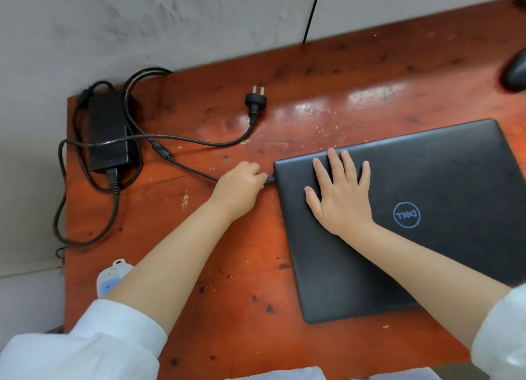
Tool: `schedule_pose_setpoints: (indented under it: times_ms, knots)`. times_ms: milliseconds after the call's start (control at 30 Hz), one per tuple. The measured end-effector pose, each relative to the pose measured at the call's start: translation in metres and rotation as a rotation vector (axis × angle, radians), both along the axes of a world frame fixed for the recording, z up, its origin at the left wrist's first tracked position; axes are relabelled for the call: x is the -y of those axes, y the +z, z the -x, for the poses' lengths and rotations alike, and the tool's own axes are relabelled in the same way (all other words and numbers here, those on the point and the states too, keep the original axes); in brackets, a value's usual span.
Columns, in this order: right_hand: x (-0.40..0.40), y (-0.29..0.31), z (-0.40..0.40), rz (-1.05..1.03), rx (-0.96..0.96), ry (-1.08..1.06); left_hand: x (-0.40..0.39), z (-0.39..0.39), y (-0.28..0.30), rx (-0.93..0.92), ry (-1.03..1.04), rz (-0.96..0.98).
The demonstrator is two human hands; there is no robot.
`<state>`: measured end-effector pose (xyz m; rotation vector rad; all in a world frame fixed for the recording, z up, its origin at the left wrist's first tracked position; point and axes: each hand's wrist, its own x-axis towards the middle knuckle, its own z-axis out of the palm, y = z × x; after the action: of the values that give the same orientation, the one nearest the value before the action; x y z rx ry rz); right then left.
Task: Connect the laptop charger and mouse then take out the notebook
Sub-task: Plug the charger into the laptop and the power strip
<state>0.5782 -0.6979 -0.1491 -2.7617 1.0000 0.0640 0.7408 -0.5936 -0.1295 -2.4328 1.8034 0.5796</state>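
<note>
Left hand [240,187]: closed in a pinch on the charger plug [269,179], right at the laptop's left edge near the far corner; how deep the plug sits in the port cannot be told.
Right hand [338,191]: flat and spread wide on the lid, palm down, grasping nothing, just beside the corner where the plug meets the laptop.
Laptop [412,223]: black, lid shut, lying on the table [227,280], on the right half.
Cable [193,169]: runs left from the pinched fingers across the table to the brick.
Brick [108,129]: black, at the far left corner of the table, loops of cable around it, well apart from both hands.
Wall plug [255,99]: lying loose on the table beyond the left hand, prongs pointing away.
Mouse [516,72]: dark, at the far right edge, cut off by the frame, well apart from the hands.
</note>
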Motion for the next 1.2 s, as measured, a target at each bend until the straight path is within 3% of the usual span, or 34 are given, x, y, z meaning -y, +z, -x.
schedule_pose_setpoints:
  times_ms: [133, 300, 533, 700, 867, 1033, 1200]
  knots:
    - [0.026, 0.013, -0.01, 0.121, 0.057, 0.146, 0.015, -0.018, 0.018, -0.064, 0.194, -0.145]
    - [0.044, 0.008, -0.01, -0.028, 0.169, 0.211, 0.053, -0.025, 0.022, -0.011, 0.74, 0.171]
    - [0.052, 0.003, -0.006, -0.081, 0.264, 0.21, 0.116, -0.017, -0.003, -0.066, 1.022, 0.211]
    - [0.052, 0.0, -0.008, -0.059, 0.274, 0.206, 0.105, -0.008, -0.014, 0.128, 0.892, 0.198]
    - [0.05, -0.003, -0.007, -0.029, 0.329, 0.234, 0.074, -0.005, -0.004, 0.174, 0.745, 0.167]
    - [0.042, 0.005, -0.007, 0.067, 0.34, 0.298, 0.017, 0.001, 0.024, 0.156, 0.598, 0.293]
    - [-0.018, 0.013, -0.017, -0.037, 0.343, 0.025, -0.081, -0.006, 0.06, 0.056, 0.54, 0.479]
